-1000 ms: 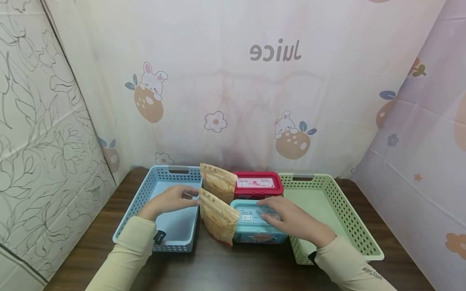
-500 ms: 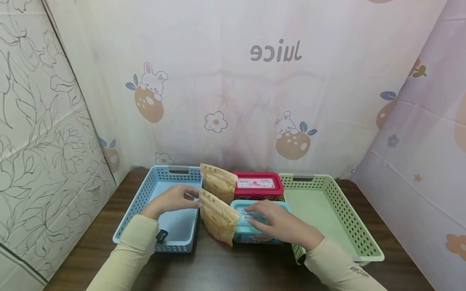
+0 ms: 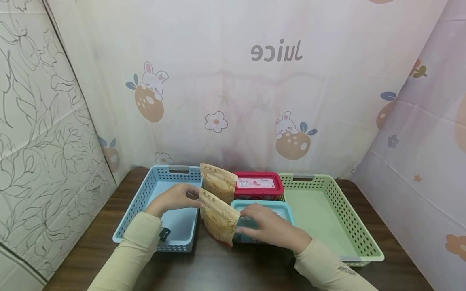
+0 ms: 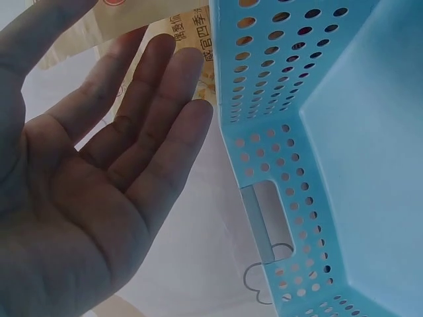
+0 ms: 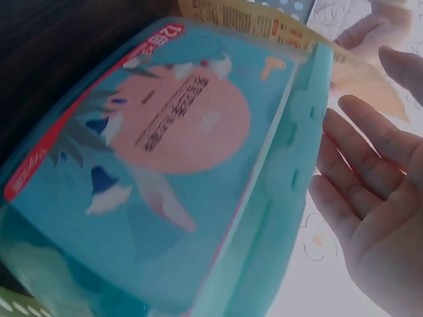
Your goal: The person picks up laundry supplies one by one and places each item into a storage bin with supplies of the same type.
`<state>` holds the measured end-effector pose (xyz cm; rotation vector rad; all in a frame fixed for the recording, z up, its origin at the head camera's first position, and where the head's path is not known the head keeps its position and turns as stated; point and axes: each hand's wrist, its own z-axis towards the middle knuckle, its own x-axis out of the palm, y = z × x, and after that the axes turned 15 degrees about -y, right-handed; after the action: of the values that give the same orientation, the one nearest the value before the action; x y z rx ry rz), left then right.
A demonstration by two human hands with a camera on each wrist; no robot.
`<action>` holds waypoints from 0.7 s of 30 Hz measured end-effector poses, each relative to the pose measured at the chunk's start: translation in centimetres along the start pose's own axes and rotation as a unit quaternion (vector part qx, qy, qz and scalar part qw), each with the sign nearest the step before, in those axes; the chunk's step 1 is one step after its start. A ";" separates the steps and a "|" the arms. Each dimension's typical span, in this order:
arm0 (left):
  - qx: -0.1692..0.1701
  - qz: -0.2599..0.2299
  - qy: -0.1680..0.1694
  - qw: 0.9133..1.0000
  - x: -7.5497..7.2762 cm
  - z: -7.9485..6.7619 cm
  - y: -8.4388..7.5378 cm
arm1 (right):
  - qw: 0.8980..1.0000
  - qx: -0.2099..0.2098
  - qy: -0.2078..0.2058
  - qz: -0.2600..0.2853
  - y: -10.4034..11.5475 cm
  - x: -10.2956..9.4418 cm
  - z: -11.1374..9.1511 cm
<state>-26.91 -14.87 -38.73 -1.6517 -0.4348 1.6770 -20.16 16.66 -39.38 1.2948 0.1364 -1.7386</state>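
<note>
Two tan stand-up pouches are on the wooden table, one behind the other. My left hand is at the left edge of the front pouch, its thumb overlapping the front face and its other fingers extended behind. In the left wrist view the left hand's fingers look relaxed, and the pouch passes between thumb and index finger. My right hand hovers over a turquoise lidded box, fingertips right at the pouch's right edge. The right wrist view shows these fingers spread beside the box.
A blue perforated basket stands at the left and a green one at the right. Behind the turquoise box sits a red lidded box. The dark wooden table runs forward; a patterned curtain hangs behind.
My right hand has moved left across the turquoise box's lid to the front pouch's right edge. The left hand has shifted slightly right, its thumb further over the pouch. The pouches and boxes stay put.
</note>
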 end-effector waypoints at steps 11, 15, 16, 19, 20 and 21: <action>0.007 0.001 0.004 1.000 0.2 -0.1 -0.2 | 0.998 -0.025 -0.054 0.004 0.3 1.3 0.3; 0.005 0.002 0.002 1.000 0.2 -0.1 -0.3 | 0.997 -0.029 -0.066 0.001 0.4 1.5 0.3; 0.006 0.003 0.002 1.000 0.2 -0.1 -0.3 | 0.997 -0.030 -0.068 0.000 0.4 1.6 0.3; 0.004 0.005 0.002 1.000 0.2 -0.1 -0.4 | 0.997 -0.034 -0.072 -0.001 0.5 1.6 0.4; 0.006 0.007 0.003 1.000 0.2 -0.1 -0.4 | 0.997 -0.034 -0.072 0.001 0.5 1.6 0.4; 0.009 0.007 0.004 1.000 0.2 -0.1 -0.4 | 0.997 -0.033 -0.072 0.003 0.5 1.6 0.4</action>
<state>-26.71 -14.49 -38.61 -1.6514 -0.4037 1.6798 -20.08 15.13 -40.25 1.1174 0.1068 -1.7996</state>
